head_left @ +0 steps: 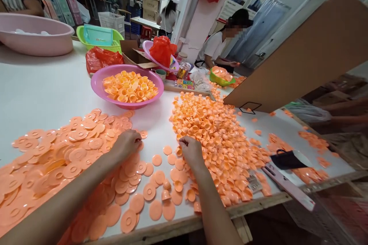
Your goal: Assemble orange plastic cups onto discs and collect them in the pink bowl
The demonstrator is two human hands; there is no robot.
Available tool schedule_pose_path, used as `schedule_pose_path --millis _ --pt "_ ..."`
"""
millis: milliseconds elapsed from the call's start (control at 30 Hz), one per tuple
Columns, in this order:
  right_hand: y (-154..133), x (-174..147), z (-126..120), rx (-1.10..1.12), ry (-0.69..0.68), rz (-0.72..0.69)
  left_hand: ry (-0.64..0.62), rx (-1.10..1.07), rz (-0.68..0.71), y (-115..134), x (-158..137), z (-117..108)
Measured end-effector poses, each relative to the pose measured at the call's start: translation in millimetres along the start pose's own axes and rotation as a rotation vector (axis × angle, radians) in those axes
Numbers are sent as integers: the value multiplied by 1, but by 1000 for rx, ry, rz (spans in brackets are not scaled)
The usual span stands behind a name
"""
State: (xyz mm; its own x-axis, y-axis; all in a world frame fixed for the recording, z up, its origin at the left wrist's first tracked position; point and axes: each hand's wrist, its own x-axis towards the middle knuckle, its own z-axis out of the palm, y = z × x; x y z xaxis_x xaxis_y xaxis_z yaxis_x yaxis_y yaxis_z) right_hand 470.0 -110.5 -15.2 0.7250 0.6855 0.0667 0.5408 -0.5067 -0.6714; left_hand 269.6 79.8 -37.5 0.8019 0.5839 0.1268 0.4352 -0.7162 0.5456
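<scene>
Discs [78,154] | around left hand [128,144] | cups [221,141] | beside right hand [192,151]

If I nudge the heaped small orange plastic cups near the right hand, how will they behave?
The small orange plastic cups look thin-walled, so probably light. Their rounded sides suggest they might roll. Heaped loosely, several may slide together.

Whether the left hand [125,146] or right hand [192,153] holds anything cannot be determined. The disc pile [77,154] and pink basin [37,40] are cut off at the left edge; the cardboard panel [304,57], at the right. Poster [225,11] print is illegible.
</scene>
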Motion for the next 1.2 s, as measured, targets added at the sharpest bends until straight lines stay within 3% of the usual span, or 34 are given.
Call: schedule_pose_path --millis 133,367,633,967,1067,1200 --pt "1 15 -5 -139 22 -3 120 160 -36 5 17 11" --pt "-8 24 12 -405 8 -45 -47 130 72 34 15 37" --pt "-13 36 22 -536 62 -138 -89 -27 101 30 8 36" --pt "-6 50 -10 -381 -76 -110 -78 -54 45 31 2 29" --pt "-1 46 -8 -409 -117 -145 -71 -62 32 30 2 29" --pt "-5 39 3 -385 -33 -156 -49 -85 17 30 1 32"
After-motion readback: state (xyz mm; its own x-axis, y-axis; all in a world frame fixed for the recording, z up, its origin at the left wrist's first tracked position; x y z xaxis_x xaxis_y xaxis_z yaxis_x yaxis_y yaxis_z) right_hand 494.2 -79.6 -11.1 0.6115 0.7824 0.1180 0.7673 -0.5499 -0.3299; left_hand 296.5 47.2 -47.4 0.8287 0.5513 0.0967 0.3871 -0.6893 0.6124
